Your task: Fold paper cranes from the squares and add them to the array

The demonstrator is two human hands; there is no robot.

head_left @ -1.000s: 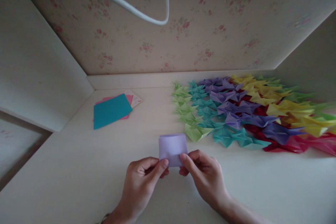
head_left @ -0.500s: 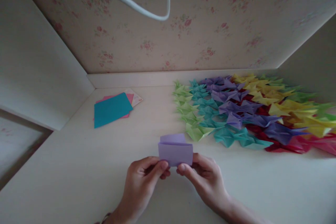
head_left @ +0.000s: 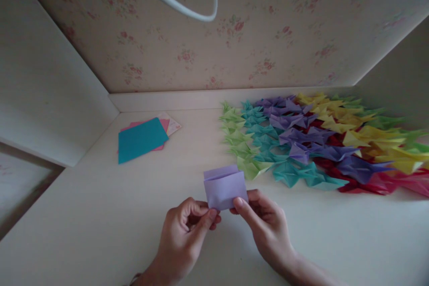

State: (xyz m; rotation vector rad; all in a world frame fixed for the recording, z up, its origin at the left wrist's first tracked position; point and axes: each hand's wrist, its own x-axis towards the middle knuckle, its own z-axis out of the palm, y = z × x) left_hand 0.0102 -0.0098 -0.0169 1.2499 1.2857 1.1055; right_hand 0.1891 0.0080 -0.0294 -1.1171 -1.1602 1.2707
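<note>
Folded lavender paper rectangle [head_left: 225, 190], held over a white flat desktop [head_left: 83, 219]. The left hand [head_left: 182, 234], at eight o'clock from the paper, pinches its seven-o'clock corner; the right hand [head_left: 264, 223], at four o'clock, grips its five-o'clock corner, thumb uppermost. At ten o'clock, a flat teal paper sheet [head_left: 142, 140] tops a small pile; at two o'clock, rows of multicoloured pointed folded-paper figures [head_left: 303, 136].

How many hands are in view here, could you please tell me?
2: the left hand pinches the folded purple paper at its lower left corner, and the right hand holds it near its lower right corner.
</note>
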